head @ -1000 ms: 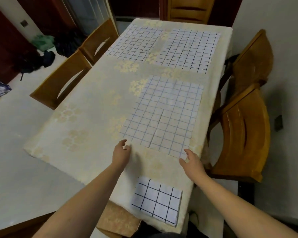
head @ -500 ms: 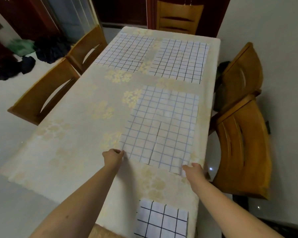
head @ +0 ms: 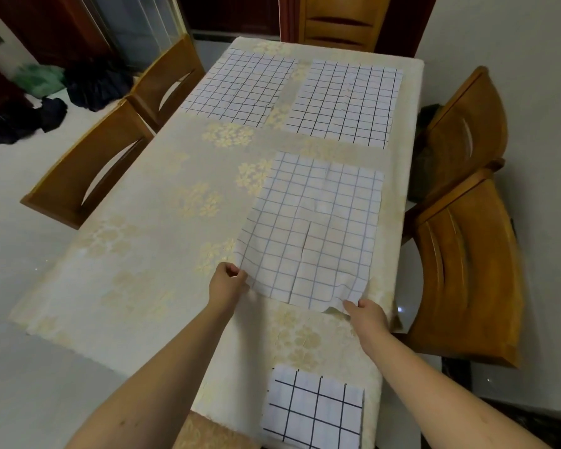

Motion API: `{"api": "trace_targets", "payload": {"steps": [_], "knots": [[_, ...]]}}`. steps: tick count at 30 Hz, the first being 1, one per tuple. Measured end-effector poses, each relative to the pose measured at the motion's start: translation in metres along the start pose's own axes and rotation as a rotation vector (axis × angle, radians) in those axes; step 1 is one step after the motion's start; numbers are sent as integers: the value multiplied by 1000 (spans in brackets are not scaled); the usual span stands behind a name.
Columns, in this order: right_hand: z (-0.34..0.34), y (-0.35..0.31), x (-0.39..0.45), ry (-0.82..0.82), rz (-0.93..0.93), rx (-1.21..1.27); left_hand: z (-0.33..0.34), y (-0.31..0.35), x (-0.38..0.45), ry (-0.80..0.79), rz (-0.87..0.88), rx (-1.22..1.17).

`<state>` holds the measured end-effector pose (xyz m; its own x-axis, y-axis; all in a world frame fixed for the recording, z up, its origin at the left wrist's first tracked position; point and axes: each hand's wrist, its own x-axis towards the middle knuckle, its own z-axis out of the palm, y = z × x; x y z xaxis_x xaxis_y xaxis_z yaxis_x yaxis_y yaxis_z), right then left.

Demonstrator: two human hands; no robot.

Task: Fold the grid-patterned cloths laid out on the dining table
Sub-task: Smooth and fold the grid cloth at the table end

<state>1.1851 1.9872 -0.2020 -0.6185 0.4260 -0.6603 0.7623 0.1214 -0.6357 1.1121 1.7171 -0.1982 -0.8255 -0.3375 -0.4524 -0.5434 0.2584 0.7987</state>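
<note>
near grid cloth [head: 314, 228] lies flat on the tablecloth [head: 136, 254], its near edge lifted. left hand [head: 226, 284] pinches its near left corner; right hand [head: 366, 315] pinches its near right corner. beyond it: two more grid cloths [head: 242, 84] [head: 345, 102]. nearer than it: folded cloth [head: 314, 409].

Both my hands went from resting at the near cloth [head: 311, 228] to pinching its corners: left hand [head: 226, 283] at 7 o'clock, right hand [head: 366, 314] at 5 o'clock. Near edge now lifted and curling off the table [head: 136, 254].
</note>
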Motion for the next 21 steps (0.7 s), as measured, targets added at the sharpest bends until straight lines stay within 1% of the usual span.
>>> {"api": "trace_targets", "payload": {"steps": [4, 6, 9, 11, 14, 19, 21], "knots": [[-2, -5, -7, -23, -56, -23, 1, 11, -6, 79, 79, -34], [-2, -5, -10, -39, -75, -47, 4, 23, -12, 78, 110, -81], [-4, -4, -14, -64, -115, -57, 10, 40, -19, -28, 68, -220], [-5, -4, -17, -95, -135, -55, 17, 50, -27, -136, 94, -245], [-5, -2, -21, -120, -111, 29, 31, 58, -42, -222, 220, -104], [-5, 4, -21, -244, -28, 341, 64, 54, -67, -293, 478, 259], [-7, 5, -22, -283, -4, 415, 75, 48, -76, -318, 614, 375]]}}
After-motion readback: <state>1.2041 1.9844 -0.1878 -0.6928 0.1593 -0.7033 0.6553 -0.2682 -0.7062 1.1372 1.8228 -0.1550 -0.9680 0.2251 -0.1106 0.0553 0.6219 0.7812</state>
